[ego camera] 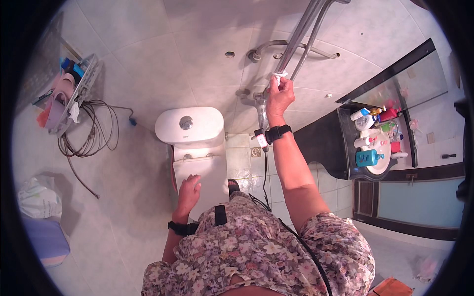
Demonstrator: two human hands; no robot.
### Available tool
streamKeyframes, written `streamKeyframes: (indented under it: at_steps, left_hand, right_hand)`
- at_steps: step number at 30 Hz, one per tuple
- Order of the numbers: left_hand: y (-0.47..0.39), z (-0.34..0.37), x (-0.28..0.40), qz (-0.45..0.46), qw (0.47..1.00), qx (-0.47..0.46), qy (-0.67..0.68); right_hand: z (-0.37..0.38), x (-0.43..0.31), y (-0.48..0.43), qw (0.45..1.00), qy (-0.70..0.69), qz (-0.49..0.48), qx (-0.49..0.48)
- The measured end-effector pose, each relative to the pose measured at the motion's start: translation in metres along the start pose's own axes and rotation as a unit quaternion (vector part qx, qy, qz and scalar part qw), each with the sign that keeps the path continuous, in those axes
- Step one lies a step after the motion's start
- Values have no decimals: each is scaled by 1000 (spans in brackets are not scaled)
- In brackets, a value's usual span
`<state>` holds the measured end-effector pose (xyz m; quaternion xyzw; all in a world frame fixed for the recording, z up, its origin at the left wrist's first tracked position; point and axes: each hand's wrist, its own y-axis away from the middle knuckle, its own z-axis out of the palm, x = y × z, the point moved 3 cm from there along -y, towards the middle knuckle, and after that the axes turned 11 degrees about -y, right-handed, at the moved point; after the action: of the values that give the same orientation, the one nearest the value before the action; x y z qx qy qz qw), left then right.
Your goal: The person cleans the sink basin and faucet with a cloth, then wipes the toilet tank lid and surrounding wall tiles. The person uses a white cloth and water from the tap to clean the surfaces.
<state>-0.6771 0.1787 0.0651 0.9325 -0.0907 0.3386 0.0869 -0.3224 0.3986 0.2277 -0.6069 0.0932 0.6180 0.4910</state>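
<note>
My right hand (pixel 280 97) is raised to the wall with its fingers closed on a white cloth or tissue (pixel 280 74), pressed around a chrome shower riser pipe (pixel 300 33). Just below and left of it is the chrome shower mixer tap (pixel 260 103); a flexible metal hose (pixel 313 39) runs beside the pipe. My left hand (pixel 189 192) hangs over the closed lid of the white toilet (pixel 213 174), fingers slightly bent and apart, with nothing in it. I cannot tell whether it touches the lid. The toilet's cistern (pixel 203 127) stands against the tiled wall.
Several bottles surround the washbasin (pixel 383 159) on a black counter (pixel 340 144) at right, below a mirror (pixel 422 81). A wall basket (pixel 76 100) and a coiled hose (pixel 89 137) hang at left. A plastic bag (pixel 40 198) is at the far left. A floor drain (pixel 256 152) lies beyond my foot.
</note>
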Motion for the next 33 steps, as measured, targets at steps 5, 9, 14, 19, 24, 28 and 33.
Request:
streamKeyframes:
  at_steps: [5,9,14,19,24,28,33]
  left_hand:
    - [2,-1,-3,0,1000,4,5]
    - [3,-2,-6,-4,1000,-5,-2]
    - [0,-1,-8,19,1000,7,10]
    - [1,-4,-12,15,1000,5,-11]
    - [3,-1,-19,0,1000,5,7]
    - [9,-1,-28,-16,1000,16,2]
    - [17,-2,-36,-42,999,10,7]
  right_hand:
    - [9,-48,-18,991,103,-74,-40]
    - [13,-68,-34,990,69,-117,-44]
    - [0,-5,-8,989,96,-109,-29]
    - [-19,55,21,980,192,-6,-59]
    - [-38,55,40,986,144,42,-70]
    - [-44,65,95,963,197,-10,-184]
    - [-22,89,118,880,298,-135,-346]
